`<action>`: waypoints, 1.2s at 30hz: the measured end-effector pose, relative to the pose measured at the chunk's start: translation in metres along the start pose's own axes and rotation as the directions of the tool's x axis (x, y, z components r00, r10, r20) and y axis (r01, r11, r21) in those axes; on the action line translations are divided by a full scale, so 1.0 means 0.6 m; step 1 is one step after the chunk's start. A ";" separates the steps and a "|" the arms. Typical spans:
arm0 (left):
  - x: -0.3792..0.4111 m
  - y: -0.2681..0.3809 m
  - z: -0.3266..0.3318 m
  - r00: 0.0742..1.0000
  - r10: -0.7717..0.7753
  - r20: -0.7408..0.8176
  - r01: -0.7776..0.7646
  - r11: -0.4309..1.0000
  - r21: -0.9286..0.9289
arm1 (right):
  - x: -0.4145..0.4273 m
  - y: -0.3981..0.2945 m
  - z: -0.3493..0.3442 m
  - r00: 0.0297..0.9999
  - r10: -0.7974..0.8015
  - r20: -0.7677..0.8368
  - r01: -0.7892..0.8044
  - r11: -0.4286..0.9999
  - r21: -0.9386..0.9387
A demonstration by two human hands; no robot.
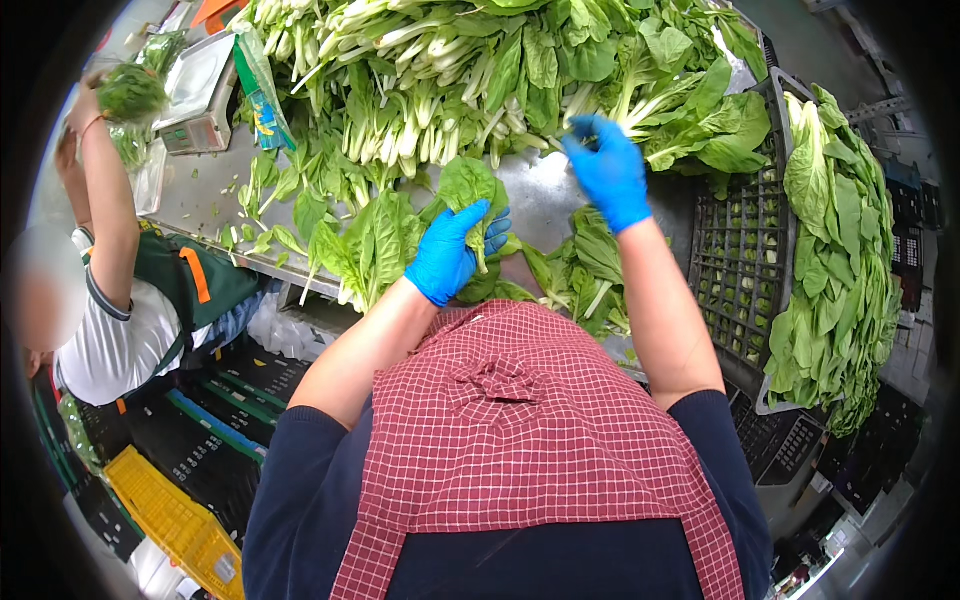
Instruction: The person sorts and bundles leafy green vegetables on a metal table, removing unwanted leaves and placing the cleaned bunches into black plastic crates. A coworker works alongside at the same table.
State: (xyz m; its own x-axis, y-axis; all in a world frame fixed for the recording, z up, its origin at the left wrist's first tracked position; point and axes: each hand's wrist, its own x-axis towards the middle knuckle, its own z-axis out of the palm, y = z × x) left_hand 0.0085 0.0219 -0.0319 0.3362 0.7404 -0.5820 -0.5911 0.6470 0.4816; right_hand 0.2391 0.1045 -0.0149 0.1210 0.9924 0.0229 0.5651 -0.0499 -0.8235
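My left hand, in a blue glove, grips a small leafy green with a broad rounded leaf and a pale stem. It is held over the near edge of the metal table. My right hand, also blue-gloved, is raised at the front of a large heap of leafy greens with white stalks. Its fingers are curled and slightly blurred near a pale stalk tip; whether they hold anything is unclear. Loose leaves lie left of my left hand, and more leaves lie below my right hand.
At right, a dark plastic crate stands beside a big stack of greens. On the left, a co-worker lifts a bundle of fine herbs near a weighing scale. A yellow crate sits at lower left.
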 end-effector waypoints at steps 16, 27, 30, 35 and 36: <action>-0.008 0.004 0.018 0.999 -0.039 -0.009 0.040 0.993 0.108 | 0.158 0.095 -0.046 0.940 0.303 -0.155 -0.284 0.949 0.133; 0.036 0.014 0.046 0.993 0.089 0.082 -0.093 0.994 0.053 | -0.020 0.050 -0.090 0.965 0.242 0.100 -0.204 0.456 0.866; 0.040 0.017 0.061 0.989 0.103 0.106 -0.107 0.994 0.035 | -0.061 0.046 -0.094 0.968 0.229 0.103 -0.190 0.401 0.896; 0.049 0.005 0.078 0.962 -0.059 0.266 0.087 0.992 -0.093 | -0.123 0.037 -0.091 0.940 0.168 0.297 -0.340 0.374 0.863; 0.050 0.001 0.084 0.941 -0.108 0.320 0.162 0.976 -0.146 | -0.129 0.033 -0.092 0.919 0.148 0.367 -0.391 0.477 0.787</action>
State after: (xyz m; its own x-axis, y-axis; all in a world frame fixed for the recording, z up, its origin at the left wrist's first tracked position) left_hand 0.0551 0.0537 -0.0159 0.6150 0.6855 -0.3897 -0.6298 0.7244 0.2803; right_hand 0.2859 0.0204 -0.0020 -0.1045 0.9454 -0.3086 -0.4200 -0.3233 -0.8480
